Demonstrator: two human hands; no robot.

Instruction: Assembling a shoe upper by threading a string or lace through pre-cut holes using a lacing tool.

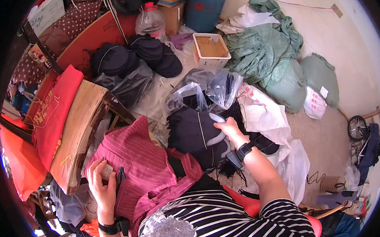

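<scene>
Ahead of my lap lies a bundle of dark navy caps (187, 129), with a pale string across it. My right hand (229, 128) reaches over the bundle's right side, its fingers closed on a grey crescent-shaped piece (217, 138) against the dark cloth. Across my lap spreads a maroon pinstriped cloth (133, 148). My left hand (99, 181) rests at its left edge with bent fingers around a small pale thing I cannot make out. A narrow black object (121, 175) lies beside the left thumb.
At left stands a wooden bench (80, 126) draped with red cloth (57, 108). Further back are stacked dark caps (112, 59), a large clear bottle (150, 21), a white crate (210, 62) and a blue drum (204, 11). Green sacks (260, 54) and white plastic sheeting (266, 119) lie at right.
</scene>
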